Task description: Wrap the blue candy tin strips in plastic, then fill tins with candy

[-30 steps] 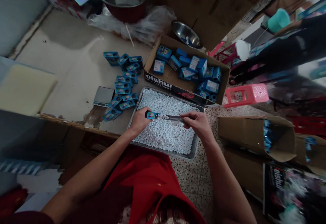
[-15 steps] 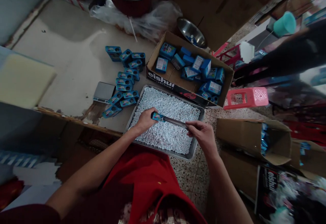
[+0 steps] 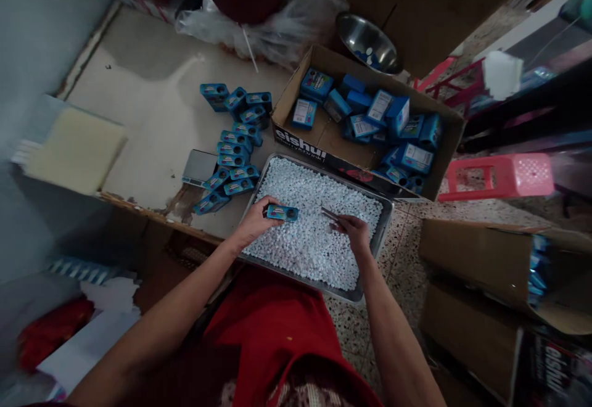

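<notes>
My left hand (image 3: 257, 221) is closed on a small blue box (image 3: 282, 213) with a dark round hole at its right end. Beneath both hands lies a metal tray (image 3: 388, 216) filled with small pale pellets (image 3: 309, 240). In my right hand (image 3: 355, 230) is a thin grey scoop (image 3: 329, 213), its tip over the pellets and apart from the box. Left of the tray, several similar blue boxes (image 3: 232, 148) stand in a winding row beside a small scale (image 3: 198, 167).
Behind the tray, a carton (image 3: 296, 143) holds many blue boxes. A metal bowl (image 3: 367, 40) sits beyond it, and a pink stool (image 3: 504, 176) stands right. More cartons (image 3: 476, 262) are at the lower right. A yellowish pad (image 3: 76, 148) lies left.
The scoop has come away from the box and tilted, its end now over the pellets. My left hand has turned the box so its holed top shows. The view has shifted.
</notes>
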Demonstrator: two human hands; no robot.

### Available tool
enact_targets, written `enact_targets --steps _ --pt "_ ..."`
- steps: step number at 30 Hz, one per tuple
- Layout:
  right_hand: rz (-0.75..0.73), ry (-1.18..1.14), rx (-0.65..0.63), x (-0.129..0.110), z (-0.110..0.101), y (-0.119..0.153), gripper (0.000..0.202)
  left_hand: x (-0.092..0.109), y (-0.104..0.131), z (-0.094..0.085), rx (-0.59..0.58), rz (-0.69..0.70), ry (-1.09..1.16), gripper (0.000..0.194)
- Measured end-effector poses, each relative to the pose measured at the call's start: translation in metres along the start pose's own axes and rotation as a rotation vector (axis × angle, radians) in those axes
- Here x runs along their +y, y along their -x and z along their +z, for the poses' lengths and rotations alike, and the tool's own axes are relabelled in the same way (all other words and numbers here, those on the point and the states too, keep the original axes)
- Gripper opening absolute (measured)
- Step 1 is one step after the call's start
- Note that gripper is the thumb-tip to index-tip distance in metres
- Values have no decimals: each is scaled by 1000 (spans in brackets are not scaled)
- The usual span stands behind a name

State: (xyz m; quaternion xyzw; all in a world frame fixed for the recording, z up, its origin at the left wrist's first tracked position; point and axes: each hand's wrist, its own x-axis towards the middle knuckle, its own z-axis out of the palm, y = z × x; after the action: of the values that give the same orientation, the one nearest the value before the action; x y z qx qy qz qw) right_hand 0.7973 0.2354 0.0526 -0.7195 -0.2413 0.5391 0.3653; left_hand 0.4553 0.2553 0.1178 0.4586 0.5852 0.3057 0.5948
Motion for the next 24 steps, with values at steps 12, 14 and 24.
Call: enact_targets --steps 12,14,24 --pt "8 -7 -335 -96 -7 59 34 28 6 2 165 7 -355 36" --pt "-75 57 -372 -119 6 69 30 33 8 4 167 47 -390 35" --pt "-536 531 -296 -180 45 141 21 12 25 -15 315 148 -312 31"
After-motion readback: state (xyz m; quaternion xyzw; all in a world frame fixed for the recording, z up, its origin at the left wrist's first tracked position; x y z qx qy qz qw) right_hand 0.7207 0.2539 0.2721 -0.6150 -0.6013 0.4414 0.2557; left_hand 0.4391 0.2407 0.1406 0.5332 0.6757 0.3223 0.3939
